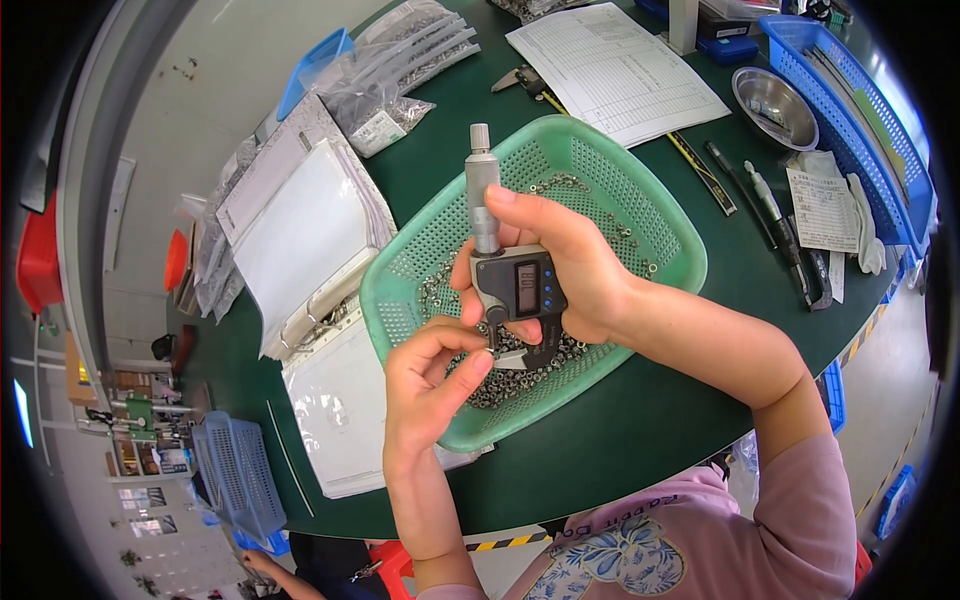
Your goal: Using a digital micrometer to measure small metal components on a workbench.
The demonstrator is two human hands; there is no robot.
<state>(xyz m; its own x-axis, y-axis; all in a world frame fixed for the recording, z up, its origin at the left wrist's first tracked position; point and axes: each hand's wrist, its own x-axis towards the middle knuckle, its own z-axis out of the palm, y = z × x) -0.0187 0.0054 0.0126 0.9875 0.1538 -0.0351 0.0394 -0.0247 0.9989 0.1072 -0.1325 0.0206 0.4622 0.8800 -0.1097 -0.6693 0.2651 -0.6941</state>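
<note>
My right hand [575, 255] is wrapped round a digital micrometer [493, 285], its thumb on the silver barrel and the small display facing up. The tool is held over a green perforated plastic basket [655, 225] with many small metal nut-like parts [515, 385] in the bottom. Thumb and forefinger of my left hand [430, 385] pinch a small metal part [490, 352] at the micrometer's jaws. Most of that part is covered by the fingertips, so its exact shape is hidden.
Left of the basket lies an open ring binder [300, 235]. Bags of small parts [410, 50] and a paper form [620, 75] are behind it. On the right are a metal bowl [775, 108], another micrometer [775, 205] and a blue basket [850, 130]. Another person's arm [285, 578] shows lower left.
</note>
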